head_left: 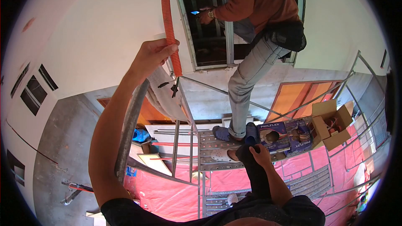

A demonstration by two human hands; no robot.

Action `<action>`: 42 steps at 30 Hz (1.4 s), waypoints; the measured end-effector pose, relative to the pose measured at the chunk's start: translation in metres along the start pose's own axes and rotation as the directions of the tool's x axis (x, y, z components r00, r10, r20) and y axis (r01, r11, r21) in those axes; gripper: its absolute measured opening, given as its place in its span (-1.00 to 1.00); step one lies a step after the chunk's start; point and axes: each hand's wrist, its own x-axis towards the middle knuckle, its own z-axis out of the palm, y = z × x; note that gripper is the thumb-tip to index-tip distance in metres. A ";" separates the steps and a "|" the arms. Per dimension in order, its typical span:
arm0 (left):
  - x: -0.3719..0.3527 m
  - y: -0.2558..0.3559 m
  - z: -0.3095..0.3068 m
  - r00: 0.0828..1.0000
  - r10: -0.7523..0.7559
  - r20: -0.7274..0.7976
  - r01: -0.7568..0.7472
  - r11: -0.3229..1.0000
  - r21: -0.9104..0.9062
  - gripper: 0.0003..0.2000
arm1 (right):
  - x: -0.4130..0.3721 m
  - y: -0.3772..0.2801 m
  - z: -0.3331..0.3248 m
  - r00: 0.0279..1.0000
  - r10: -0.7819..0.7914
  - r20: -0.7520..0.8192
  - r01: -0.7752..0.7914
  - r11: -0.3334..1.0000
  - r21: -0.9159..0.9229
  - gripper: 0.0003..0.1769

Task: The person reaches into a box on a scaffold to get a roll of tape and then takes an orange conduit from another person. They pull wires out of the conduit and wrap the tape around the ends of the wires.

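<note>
My left hand (pixel 158 54) is raised and closed around the lower part of an orange corrugated conduit (pixel 167 12), which runs up out of the top of the view. Black wire ends (pixel 175 88) stick out below the conduit's lower end. My right hand (pixel 261 155) rests on my bent knee in dark trousers, with thumb and fingers apart and no object seen in it. Some of its fingers are hard to make out. My foot in a white clog (pixel 222 155) stands on the perforated scaffold plank (pixel 207 142).
A co-worker in a brown top (pixel 274 0) straddles the window frame (pixel 229 44), one foot on the plank. Purple Philflex boxes (pixel 299 134) and an open cardboard box (pixel 333 121) stand beside that foot. Scaffold tubes (pixel 133 129) surround me; pink sheeting (pixel 167 190) lies below.
</note>
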 end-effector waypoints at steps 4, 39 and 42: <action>0.000 0.001 0.000 1.000 -0.001 0.002 0.001 1.000 0.005 -0.59 | 0.000 0.000 0.000 1.000 -0.011 0.001 0.011 1.000 -0.009 -0.38; -0.001 0.001 0.001 1.000 0.017 -0.009 -0.017 1.000 -0.017 -0.61 | -0.001 -0.001 -0.001 1.000 0.005 0.011 -0.005 1.000 0.005 -0.36; -0.001 0.002 0.002 1.000 0.017 -0.024 -0.017 1.000 -0.019 -0.61 | -0.001 -0.002 -0.001 1.000 0.007 0.009 -0.007 1.000 -0.003 -0.36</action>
